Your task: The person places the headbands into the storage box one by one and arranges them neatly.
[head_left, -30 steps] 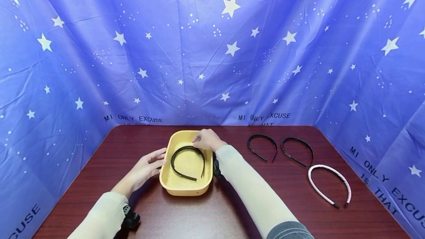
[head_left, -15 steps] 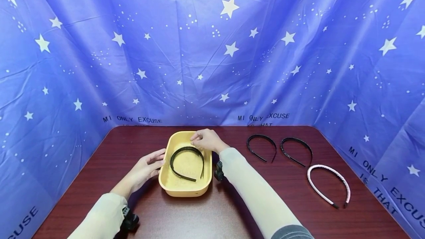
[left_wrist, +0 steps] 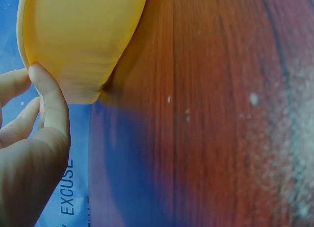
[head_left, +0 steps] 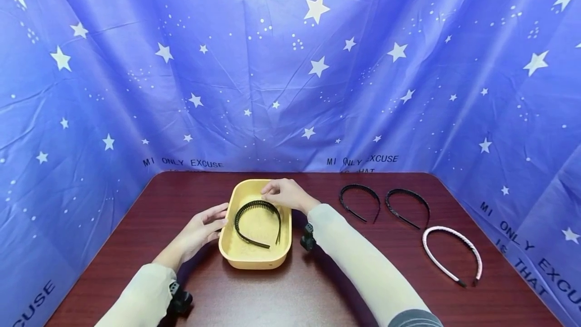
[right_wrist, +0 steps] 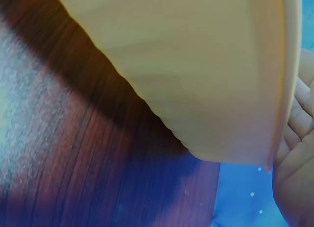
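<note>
Your left hand [head_left: 195, 233] has a loose, well-spread grip: its fingers are only slightly bent and touch the left side of the yellow basin [head_left: 255, 262], and the left wrist view shows the thumb tip against the rim. Your right hand [head_left: 288, 195] reaches over the basin's far right corner, fingers bent and tips drawn close together beside the arch of a black toothed headband [head_left: 258, 203]. You cannot tell whether that grip has hold of it; in the right wrist view the basin wall hides the fingertips.

That headband lies inside the basin, its arch toward the table's far edge and its two ends toward the near edge. The basin itself stands near the far edge of the table [head_left: 254, 296], a little left of that edge's middle.

Toward the table's far right corner you have two more dark headbands, a left one [head_left: 358, 185] and a right one [head_left: 406, 192], side by side. Nearer the right edge lies a pinkish-white headband [head_left: 437, 229] with dark tips.

On the blue starred cloth [head_left: 249, 74] behind the table you can read "MI ONLY EXCUSE" twice; on its right side, "MI ONLY EXCUSE IS THAT"; at lower left, just "CUSE".
</note>
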`<action>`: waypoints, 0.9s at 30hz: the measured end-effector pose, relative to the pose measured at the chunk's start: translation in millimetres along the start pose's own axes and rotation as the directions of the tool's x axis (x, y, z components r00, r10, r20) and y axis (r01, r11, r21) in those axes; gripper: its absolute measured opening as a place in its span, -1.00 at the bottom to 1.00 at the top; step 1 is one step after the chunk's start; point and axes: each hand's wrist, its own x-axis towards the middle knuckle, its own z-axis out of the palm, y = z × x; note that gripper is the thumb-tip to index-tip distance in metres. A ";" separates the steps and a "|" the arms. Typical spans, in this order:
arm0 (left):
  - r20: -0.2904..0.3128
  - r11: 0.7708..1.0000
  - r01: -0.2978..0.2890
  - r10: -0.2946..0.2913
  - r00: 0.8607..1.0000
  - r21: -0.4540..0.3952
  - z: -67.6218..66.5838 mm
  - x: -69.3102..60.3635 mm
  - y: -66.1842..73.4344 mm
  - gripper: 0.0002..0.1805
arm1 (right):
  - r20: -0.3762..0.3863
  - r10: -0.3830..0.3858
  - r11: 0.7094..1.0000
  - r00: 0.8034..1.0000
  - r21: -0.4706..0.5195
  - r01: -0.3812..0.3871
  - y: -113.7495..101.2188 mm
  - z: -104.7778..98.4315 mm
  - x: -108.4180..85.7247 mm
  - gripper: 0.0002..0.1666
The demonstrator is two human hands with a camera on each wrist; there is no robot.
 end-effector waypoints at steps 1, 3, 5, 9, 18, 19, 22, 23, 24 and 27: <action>0.002 1.000 0.000 0.000 1.000 -0.001 0.1 -0.4 -0.1 -0.30 | 0.007 -0.010 1.000 1.000 -0.003 0.010 0.1 -0.2 -0.8 -0.72; 0.003 1.000 0.002 -0.002 1.000 -0.004 0.6 -1.3 0.1 -0.30 | 0.013 -0.034 0.999 0.999 0.000 0.034 0.4 -0.6 -2.2 -0.70; 0.004 1.000 0.000 0.000 1.000 -0.001 1.0 -1.8 0.6 -0.30 | 0.010 -0.049 0.999 0.999 0.007 0.049 0.7 -1.3 -3.9 -0.69; 0.000 1.000 -0.004 0.004 1.000 0.006 1.9 -2.0 2.1 -0.30 | -0.018 -0.073 0.997 0.997 0.025 0.074 0.0 -4.4 -8.6 -0.73; -0.010 1.000 -0.003 0.003 1.000 0.018 0.8 -1.8 2.1 -0.30 | -0.046 -0.092 0.995 0.995 0.033 0.094 -0.9 -13.0 -18.1 -0.74; -0.010 1.000 -0.004 0.004 1.000 0.020 0.8 -1.7 2.2 -0.30 | -0.046 -0.094 0.995 0.994 0.032 0.096 -1.0 -13.6 -19.0 -0.73; -0.008 1.000 -0.005 0.005 1.000 0.027 1.0 -1.6 2.7 -0.31 | -0.043 -0.105 0.994 0.994 0.029 0.106 -1.0 -15.9 -21.5 -0.73; -0.008 1.000 -0.005 0.005 1.000 0.030 1.1 -1.5 2.8 -0.31 | -0.041 -0.111 0.993 0.993 0.025 0.112 -1.2 -16.9 -22.6 -0.73; -0.008 0.999 -0.004 0.004 1.000 0.032 1.3 -1.6 3.0 -0.31 | -0.038 -0.118 0.993 0.992 0.019 0.119 -1.3 -18.1 -23.9 -0.74; -0.008 0.999 -0.004 0.004 1.000 0.038 1.6 -1.9 3.7 -0.31 | -0.016 -0.132 0.991 0.991 0.012 0.132 -2.6 -23.6 -28.8 -0.73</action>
